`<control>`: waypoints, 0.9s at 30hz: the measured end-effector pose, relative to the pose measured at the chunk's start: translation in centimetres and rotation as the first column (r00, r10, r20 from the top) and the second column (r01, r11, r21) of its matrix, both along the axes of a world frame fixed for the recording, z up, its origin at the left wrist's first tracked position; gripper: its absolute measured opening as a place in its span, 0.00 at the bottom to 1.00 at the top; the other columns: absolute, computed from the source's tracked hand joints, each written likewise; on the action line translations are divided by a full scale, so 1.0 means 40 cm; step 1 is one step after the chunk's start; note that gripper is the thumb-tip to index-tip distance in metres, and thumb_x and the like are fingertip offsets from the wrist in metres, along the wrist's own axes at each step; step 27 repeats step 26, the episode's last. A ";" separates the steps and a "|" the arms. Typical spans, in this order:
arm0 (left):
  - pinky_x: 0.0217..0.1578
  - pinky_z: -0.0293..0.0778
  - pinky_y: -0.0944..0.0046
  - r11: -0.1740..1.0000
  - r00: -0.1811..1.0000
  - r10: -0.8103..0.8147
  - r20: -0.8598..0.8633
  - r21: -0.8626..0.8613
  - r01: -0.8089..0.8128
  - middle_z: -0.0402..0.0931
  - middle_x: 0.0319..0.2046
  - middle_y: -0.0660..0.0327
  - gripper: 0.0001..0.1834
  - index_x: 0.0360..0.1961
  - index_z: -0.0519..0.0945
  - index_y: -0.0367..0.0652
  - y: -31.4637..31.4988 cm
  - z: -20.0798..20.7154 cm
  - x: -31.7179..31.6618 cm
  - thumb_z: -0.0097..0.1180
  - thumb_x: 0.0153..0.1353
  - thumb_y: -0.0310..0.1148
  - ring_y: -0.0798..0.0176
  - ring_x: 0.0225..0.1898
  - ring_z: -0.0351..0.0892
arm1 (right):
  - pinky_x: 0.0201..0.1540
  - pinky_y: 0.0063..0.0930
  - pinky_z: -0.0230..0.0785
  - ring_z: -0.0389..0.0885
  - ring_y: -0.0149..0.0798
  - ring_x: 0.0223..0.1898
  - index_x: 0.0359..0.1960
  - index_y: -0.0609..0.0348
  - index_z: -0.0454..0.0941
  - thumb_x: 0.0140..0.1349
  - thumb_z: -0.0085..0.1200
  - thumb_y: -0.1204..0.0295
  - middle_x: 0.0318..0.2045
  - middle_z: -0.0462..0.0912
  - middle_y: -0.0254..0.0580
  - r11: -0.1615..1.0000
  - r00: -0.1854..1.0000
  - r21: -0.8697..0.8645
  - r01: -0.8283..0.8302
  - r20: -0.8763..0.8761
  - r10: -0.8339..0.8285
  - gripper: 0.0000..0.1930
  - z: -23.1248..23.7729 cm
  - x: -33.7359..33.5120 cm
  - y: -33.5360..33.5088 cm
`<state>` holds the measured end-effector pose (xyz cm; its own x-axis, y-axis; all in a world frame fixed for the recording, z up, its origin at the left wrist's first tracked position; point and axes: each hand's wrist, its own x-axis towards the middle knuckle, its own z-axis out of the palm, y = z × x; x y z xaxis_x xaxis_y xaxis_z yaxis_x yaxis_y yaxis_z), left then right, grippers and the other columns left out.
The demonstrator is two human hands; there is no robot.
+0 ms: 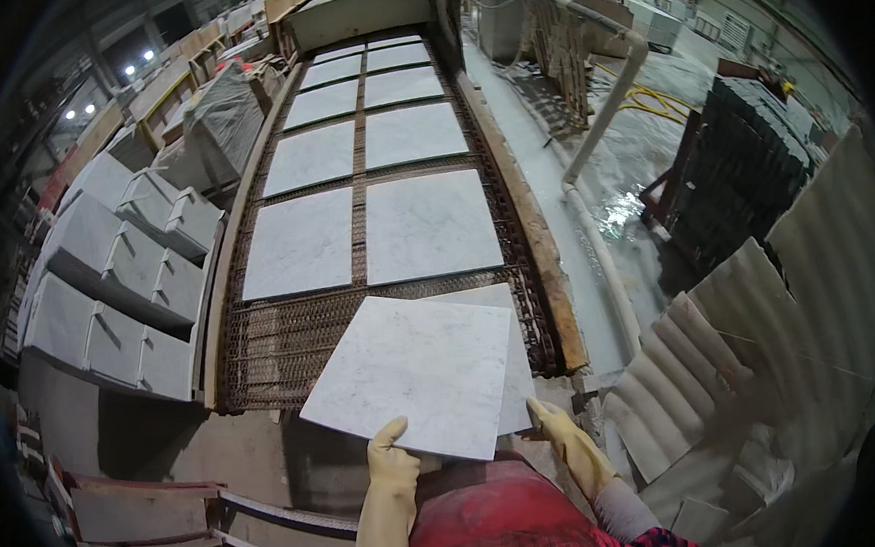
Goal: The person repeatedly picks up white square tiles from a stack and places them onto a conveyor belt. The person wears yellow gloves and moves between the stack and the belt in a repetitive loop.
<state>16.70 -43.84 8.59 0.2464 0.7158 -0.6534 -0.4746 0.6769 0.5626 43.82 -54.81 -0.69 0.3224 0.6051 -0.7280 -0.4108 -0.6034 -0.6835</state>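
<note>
My left hand, in a pale yellow rubber glove, grips the near edge of a square white stone tile, its thumb on top. A second white tile lies partly behind the first, with only its far edge and right side showing. At that tile's near right corner, my right hand, gloved alike, is closed on the edge. Both tiles are held over the near end of a brown metal mesh conveyor belt. Farther along the belt lie flat white tiles in two columns.
Stacked, strapped white tiles stand left of the conveyor. Along its right side run a raised rim and a pale pipe. Corrugated sheets lean at the right, near a stack of dark slabs. A metal-framed rack sits lower left.
</note>
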 end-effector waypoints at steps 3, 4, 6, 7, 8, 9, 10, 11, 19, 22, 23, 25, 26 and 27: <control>0.50 0.73 0.54 0.992 0.965 0.120 0.233 0.015 -0.127 0.77 0.46 0.50 0.17 0.46 0.76 0.30 0.019 0.078 -0.006 0.52 0.56 0.27 0.52 0.47 0.77 | 0.36 0.41 0.79 0.82 0.44 0.39 0.50 0.65 0.73 0.66 0.50 0.54 0.43 0.79 0.49 0.992 0.980 0.086 0.090 -0.184 -0.073 0.24 -0.076 -0.008 -0.003; 0.53 0.71 0.52 0.977 0.964 0.174 0.203 0.084 -0.194 0.76 0.47 0.49 0.18 0.46 0.76 0.29 0.027 0.043 -0.024 0.52 0.53 0.25 0.50 0.48 0.76 | 0.31 0.39 0.80 0.83 0.44 0.33 0.49 0.64 0.73 0.65 0.51 0.53 0.40 0.80 0.48 0.992 0.978 0.085 0.097 -0.193 -0.079 0.24 -0.086 -0.010 -0.006; 0.53 0.72 0.50 0.950 0.962 0.252 0.106 0.163 -0.267 0.76 0.47 0.48 0.19 0.46 0.75 0.28 0.041 0.007 -0.067 0.52 0.52 0.26 0.49 0.48 0.77 | 0.30 0.38 0.80 0.83 0.44 0.30 0.49 0.63 0.73 0.65 0.51 0.53 0.37 0.81 0.47 0.994 0.983 0.072 0.080 -0.170 -0.067 0.24 -0.046 -0.028 0.003; 0.53 0.72 0.50 0.937 0.958 0.281 0.063 0.199 -0.288 0.76 0.47 0.47 0.20 0.46 0.75 0.28 0.047 0.001 -0.079 0.52 0.51 0.26 0.49 0.47 0.77 | 0.29 0.38 0.80 0.83 0.44 0.28 0.49 0.63 0.73 0.65 0.51 0.53 0.36 0.82 0.46 0.995 0.986 0.063 0.083 -0.152 -0.073 0.24 -0.031 -0.027 -0.003; 0.52 0.73 0.50 0.936 0.929 0.307 0.208 0.112 -0.334 0.77 0.45 0.48 0.19 0.45 0.76 0.29 0.062 0.012 -0.093 0.53 0.51 0.29 0.49 0.46 0.78 | 0.27 0.36 0.79 0.83 0.44 0.24 0.48 0.63 0.73 0.64 0.52 0.52 0.33 0.82 0.44 0.993 0.985 0.058 0.100 -0.145 -0.090 0.24 -0.055 -0.028 -0.008; 0.51 0.74 0.51 0.924 0.943 0.311 0.117 0.194 -0.329 0.78 0.44 0.50 0.19 0.44 0.76 0.31 0.072 0.007 -0.117 0.53 0.50 0.30 0.49 0.46 0.78 | 0.27 0.34 0.79 0.83 0.43 0.23 0.47 0.62 0.74 0.64 0.52 0.52 0.32 0.82 0.44 0.992 0.984 0.075 0.106 -0.149 -0.094 0.23 -0.063 -0.030 -0.007; 0.53 0.72 0.50 0.927 0.937 0.316 0.147 0.164 -0.339 0.76 0.46 0.50 0.22 0.48 0.75 0.31 0.084 0.009 -0.144 0.53 0.50 0.29 0.49 0.48 0.76 | 0.26 0.32 0.78 0.83 0.42 0.23 0.46 0.61 0.74 0.64 0.52 0.52 0.32 0.83 0.43 0.989 0.983 0.090 0.119 -0.149 -0.105 0.23 -0.064 -0.030 -0.009; 0.55 0.70 0.50 0.927 0.930 0.325 0.172 0.137 -0.349 0.75 0.49 0.50 0.24 0.51 0.73 0.31 0.096 0.012 -0.172 0.53 0.50 0.28 0.49 0.51 0.75 | 0.25 0.30 0.78 0.83 0.42 0.23 0.45 0.60 0.75 0.64 0.52 0.52 0.31 0.83 0.43 0.986 0.982 0.106 0.130 -0.154 -0.112 0.22 -0.064 -0.034 -0.009; 0.51 0.74 0.51 0.847 0.876 0.475 0.081 0.227 -0.480 0.77 0.47 0.51 0.22 0.48 0.76 0.34 0.177 0.005 -0.329 0.53 0.51 0.33 0.49 0.48 0.77 | 0.28 0.35 0.78 0.82 0.45 0.25 0.53 0.65 0.70 0.64 0.52 0.52 0.40 0.80 0.49 0.989 0.984 0.028 0.145 -0.109 -0.141 0.28 -0.039 -0.034 -0.004; 0.53 0.72 0.51 0.847 0.880 0.475 0.008 0.268 -0.460 0.76 0.49 0.51 0.23 0.48 0.75 0.34 0.191 -0.052 -0.383 0.54 0.51 0.33 0.50 0.50 0.76 | 0.28 0.42 0.79 0.82 0.51 0.25 0.55 0.65 0.68 0.63 0.51 0.50 0.44 0.78 0.53 0.988 0.981 0.009 0.153 -0.120 -0.151 0.30 -0.065 -0.034 -0.006; 0.54 0.71 0.51 0.849 0.881 0.473 -0.025 0.279 -0.448 0.76 0.49 0.51 0.23 0.49 0.75 0.34 0.192 -0.070 -0.395 0.55 0.51 0.34 0.51 0.51 0.75 | 0.28 0.42 0.79 0.82 0.51 0.25 0.55 0.65 0.68 0.63 0.52 0.50 0.44 0.78 0.53 0.989 0.982 -0.001 0.145 -0.120 -0.144 0.30 -0.064 -0.033 -0.001; 0.54 0.71 0.52 0.826 0.865 0.501 -0.022 0.310 -0.470 0.76 0.50 0.52 0.26 0.50 0.74 0.31 0.196 -0.108 -0.409 0.58 0.49 0.34 0.51 0.50 0.75 | 0.28 0.43 0.79 0.82 0.52 0.25 0.56 0.65 0.67 0.62 0.52 0.49 0.44 0.78 0.53 0.991 0.984 -0.023 0.130 -0.118 -0.132 0.31 -0.059 -0.028 0.006; 0.54 0.71 0.52 0.815 0.858 0.514 -0.020 0.323 -0.480 0.75 0.50 0.52 0.28 0.50 0.74 0.30 0.198 -0.126 -0.413 0.60 0.48 0.34 0.52 0.49 0.75 | 0.29 0.44 0.79 0.83 0.53 0.28 0.58 0.64 0.65 0.60 0.55 0.47 0.44 0.78 0.53 0.993 0.990 -0.057 0.099 -0.093 -0.104 0.35 -0.076 -0.021 0.003; 0.54 0.71 0.52 0.815 0.858 0.514 -0.020 0.323 -0.480 0.75 0.50 0.52 0.28 0.50 0.74 0.30 0.198 -0.126 -0.413 0.60 0.48 0.34 0.52 0.49 0.75 | 0.29 0.44 0.79 0.83 0.53 0.28 0.58 0.64 0.65 0.60 0.55 0.47 0.44 0.78 0.53 0.993 0.990 -0.057 0.099 -0.093 -0.104 0.35 -0.076 -0.021 0.003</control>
